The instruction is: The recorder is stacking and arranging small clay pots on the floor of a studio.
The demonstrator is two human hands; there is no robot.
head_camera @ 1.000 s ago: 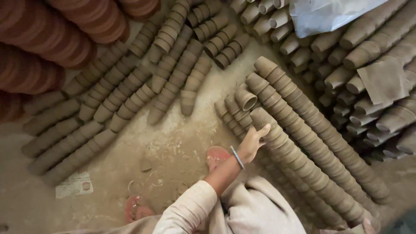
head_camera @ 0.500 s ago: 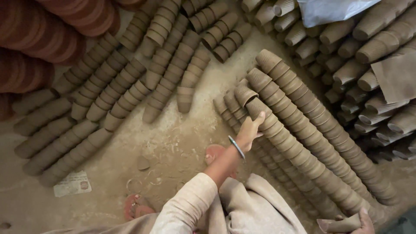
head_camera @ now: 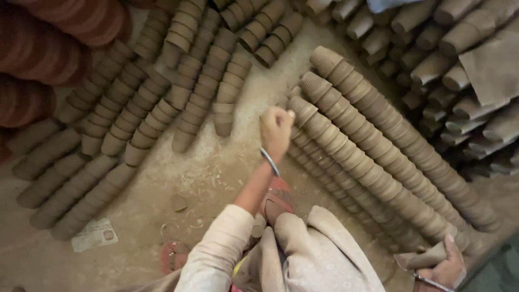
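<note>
The left hand is seen at the centre of the view, its grip curled tight, fingers pressed together against the open rim of the top cup of a long cup stack lying on the floor; whether that cup is actually pinched cannot be told from here. A metal bangle is worn at the wrist, and a pale sleeve runs down towards 6 o'clock. That stack is laid from the centre out towards 4 o'clock, with two more long stacks pressed alongside it on the 2 o'clock side and shorter rows tucked beneath it. Down at 5 o'clock, the right hand is found at the frame's edge, its grip closed around a short clay cup piece held just beside the low end of the stacks. At 10 o'clock, many grey rows are fanned out on the floor, and red fired stacks are piled at 11 o'clock. More cups are heaped at 1 o'clock. A red sandal is seen under the forearm, and a paper scrap lies at 8 o'clock.
</note>
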